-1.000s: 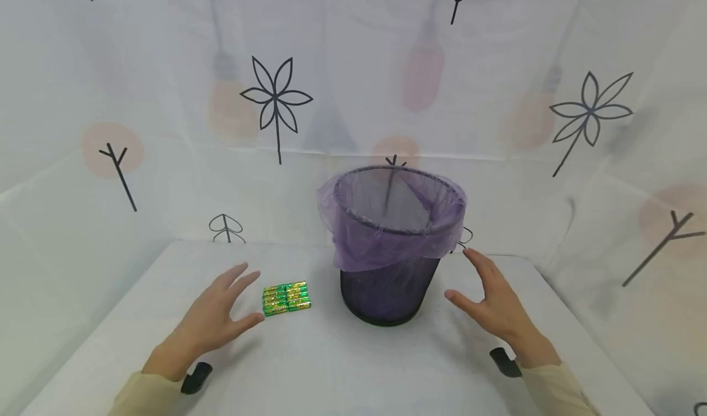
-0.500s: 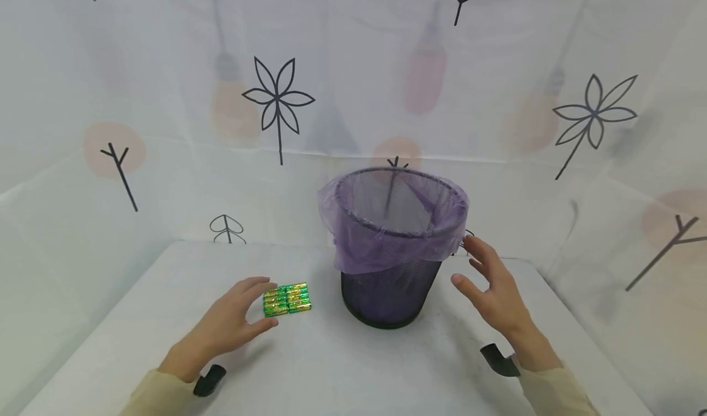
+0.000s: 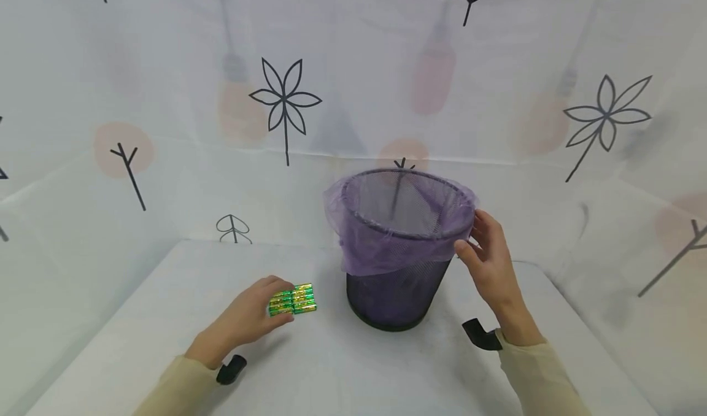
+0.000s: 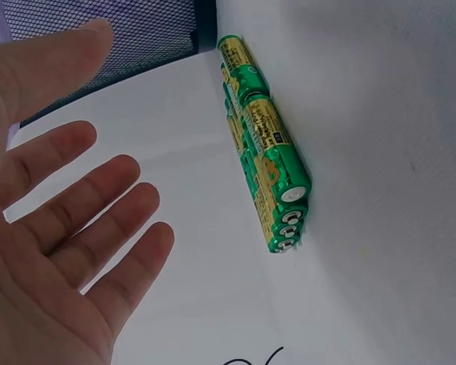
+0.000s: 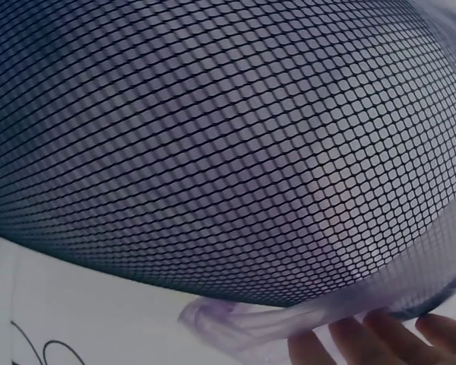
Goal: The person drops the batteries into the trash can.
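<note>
Mesh bin [image 3: 394, 299]: purple bag [image 3: 375, 255] lines it, folded over the rim.
Batteries [image 3: 303, 299]: on the desk [image 3: 359, 373], left of bin.
Left hand [image 3: 251, 310]: fingers spread, just beside batteries, nearer than before.
Right hand [image 3: 493, 272]: fingers relaxed, now touching bag at rim.

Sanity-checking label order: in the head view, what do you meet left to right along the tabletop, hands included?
Left hand → batteries → bin → right hand. The purple bag is left out, as it overlaps the bin.
</note>
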`<state>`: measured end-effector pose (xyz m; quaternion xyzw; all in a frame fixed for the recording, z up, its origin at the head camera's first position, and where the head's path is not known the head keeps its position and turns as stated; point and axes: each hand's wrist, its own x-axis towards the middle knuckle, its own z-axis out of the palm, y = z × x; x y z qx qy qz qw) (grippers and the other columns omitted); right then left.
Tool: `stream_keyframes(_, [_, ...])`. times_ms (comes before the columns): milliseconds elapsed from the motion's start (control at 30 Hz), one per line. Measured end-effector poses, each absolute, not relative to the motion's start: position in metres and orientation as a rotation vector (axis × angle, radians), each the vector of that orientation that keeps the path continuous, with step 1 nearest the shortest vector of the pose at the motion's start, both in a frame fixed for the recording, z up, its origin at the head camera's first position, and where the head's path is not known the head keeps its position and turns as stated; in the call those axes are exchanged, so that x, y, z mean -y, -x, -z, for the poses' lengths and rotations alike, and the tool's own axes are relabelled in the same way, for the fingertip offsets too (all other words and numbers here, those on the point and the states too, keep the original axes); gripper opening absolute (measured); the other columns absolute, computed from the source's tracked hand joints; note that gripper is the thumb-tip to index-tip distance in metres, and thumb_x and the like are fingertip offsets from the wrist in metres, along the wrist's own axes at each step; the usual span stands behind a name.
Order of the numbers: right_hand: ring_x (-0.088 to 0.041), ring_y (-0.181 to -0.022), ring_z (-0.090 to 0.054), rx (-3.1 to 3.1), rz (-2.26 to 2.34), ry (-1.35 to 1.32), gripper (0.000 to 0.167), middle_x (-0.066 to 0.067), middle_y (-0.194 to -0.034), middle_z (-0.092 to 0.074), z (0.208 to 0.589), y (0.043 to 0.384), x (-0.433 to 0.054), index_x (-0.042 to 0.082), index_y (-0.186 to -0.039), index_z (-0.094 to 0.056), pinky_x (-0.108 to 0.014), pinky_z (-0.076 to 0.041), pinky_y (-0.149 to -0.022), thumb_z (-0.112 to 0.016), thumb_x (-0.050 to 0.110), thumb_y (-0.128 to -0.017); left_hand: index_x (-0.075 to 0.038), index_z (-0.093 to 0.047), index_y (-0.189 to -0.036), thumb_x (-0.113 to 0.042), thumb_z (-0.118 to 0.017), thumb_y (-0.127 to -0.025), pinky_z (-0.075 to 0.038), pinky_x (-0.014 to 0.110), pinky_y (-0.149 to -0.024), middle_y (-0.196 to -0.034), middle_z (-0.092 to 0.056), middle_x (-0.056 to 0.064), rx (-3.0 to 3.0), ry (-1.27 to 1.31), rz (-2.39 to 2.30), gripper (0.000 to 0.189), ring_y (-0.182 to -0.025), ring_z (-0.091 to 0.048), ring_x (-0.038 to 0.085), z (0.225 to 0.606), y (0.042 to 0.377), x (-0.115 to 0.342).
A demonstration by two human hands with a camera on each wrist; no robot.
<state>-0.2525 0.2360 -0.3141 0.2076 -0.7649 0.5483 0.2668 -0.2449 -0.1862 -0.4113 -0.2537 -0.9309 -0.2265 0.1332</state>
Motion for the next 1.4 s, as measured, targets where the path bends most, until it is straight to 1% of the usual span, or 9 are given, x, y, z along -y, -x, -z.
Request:
stream_keyframes(133, [-0.029,-0.131,-0.037,2.06,-1.561,-0.486,0.063,-0.013,-0.143,-0.038,0.309,0.255,-0.234,0.007,-0.147,-0.027,-0.021,-0.037,-0.095,-0.057,0.011,-0.092,-0.012,-0.059,-0.122,-0.028,-0.078,-0.079,-0.045,0.042,-0.093,-0.117,-0.059,0.001,2.739,0.741,0.707,0.05,-0.107,-0.057,0.021,0.412,0.249,0.183])
stream_keyframes(200, [-0.03,-0.131,-0.037,2.042,-1.608,-0.478,0.063,-0.015,-0.142,-0.037,0.307,0.257,-0.232,0.006,-0.147,-0.027,-0.018,-0.038,-0.092,-0.057,0.011,-0.092,-0.012,-0.06,-0.12,-0.027,-0.078,-0.078,-0.045,0.042,-0.092,-0.115,-0.059,-0.001,2.754,0.738,0.737,0.048,-0.106,-0.057,0.022,0.413,0.25,0.181])
stream_keyframes(333, [-0.029,-0.129,-0.037,2.007,-1.679,-0.49,0.064,-0.017,-0.142,-0.036,0.304,0.26,-0.231,0.004,-0.146,-0.027,-0.015,-0.04,-0.089,-0.059,0.009,-0.091,-0.012,-0.062,-0.117,-0.023,-0.079,-0.077,-0.046,0.041,-0.091,-0.113,-0.058,-0.004,2.798,0.728,0.786,0.045,-0.104,-0.057,0.02,0.412,0.253,0.177])
stream_keyframes(467, [-0.029,-0.128,-0.037,2.02,-1.68,-0.474,0.064,-0.017,-0.141,-0.036,0.302,0.262,-0.231,0.002,-0.146,-0.026,-0.013,-0.039,-0.088,-0.058,0.011,-0.091,-0.013,-0.062,-0.115,-0.02,-0.079,-0.077,-0.047,0.041,-0.088,-0.111,-0.059,-0.001,2.836,0.742,0.817,0.043,-0.099,-0.057,0.02,0.41,0.255,0.174])
stream_keyframes(633, [-0.033,-0.13,-0.034,2.068,-1.662,-0.446,0.067,-0.017,-0.143,-0.034,0.299,0.264,-0.231,0.004,-0.148,-0.023,-0.015,-0.038,-0.09,-0.058,0.017,-0.092,-0.01,-0.063,-0.108,-0.015,-0.079,-0.076,-0.047,0.041,-0.084,-0.103,-0.06,0.001,2.864,0.777,0.827,0.037,-0.093,-0.057,0.021,0.41,0.258,0.17])
stream_keyframes(833, [-0.033,-0.129,-0.035,2.073,-1.676,-0.44,0.069,-0.018,-0.143,-0.034,0.295,0.262,-0.229,0.002,-0.147,-0.023,-0.013,-0.038,-0.089,-0.06,0.016,-0.091,-0.012,-0.064,-0.104,-0.014,-0.079,-0.077,-0.047,0.038,-0.08,-0.098,-0.06,-0.001,2.914,0.766,0.812,0.031,-0.088,-0.056,0.018,0.412,0.262,0.167])
stream_keyframes(1033, [-0.029,-0.127,-0.039,2.11,-1.676,-0.423,0.067,-0.017,-0.143,-0.036,0.291,0.259,-0.231,0.002,-0.146,-0.027,-0.013,-0.04,-0.088,-0.062,0.017,-0.09,-0.011,-0.063,-0.099,-0.011,-0.079,-0.077,-0.047,0.039,-0.08,-0.094,-0.06,-0.001,2.926,0.777,0.834,0.027,-0.087,-0.056,0.018,0.414,0.267,0.166])
stream_keyframes(1233, [-0.018,-0.122,-0.045,2.128,-1.655,-0.446,0.064,-0.017,-0.14,-0.04,0.291,0.258,-0.236,0.003,-0.145,-0.031,-0.013,-0.042,-0.087,-0.062,0.016,-0.091,-0.009,-0.064,-0.1,-0.009,-0.078,-0.078,-0.048,0.04,-0.079,-0.093,-0.06,0.0,2.943,0.771,0.88,0.026,-0.086,-0.056,0.019,0.416,0.269,0.163])
stream_keyframes(1400, [-0.015,-0.119,-0.046,2.097,-1.679,-0.479,0.062,-0.017,-0.138,-0.04,0.292,0.259,-0.236,0.001,-0.144,-0.032,-0.014,-0.043,-0.086,-0.062,0.013,-0.091,-0.008,-0.064,-0.1,-0.008,-0.078,-0.077,-0.047,0.039,-0.077,-0.091,-0.059,0.001,2.943,0.774,0.854,0.027,-0.084,-0.055,0.019,0.419,0.273,0.158])
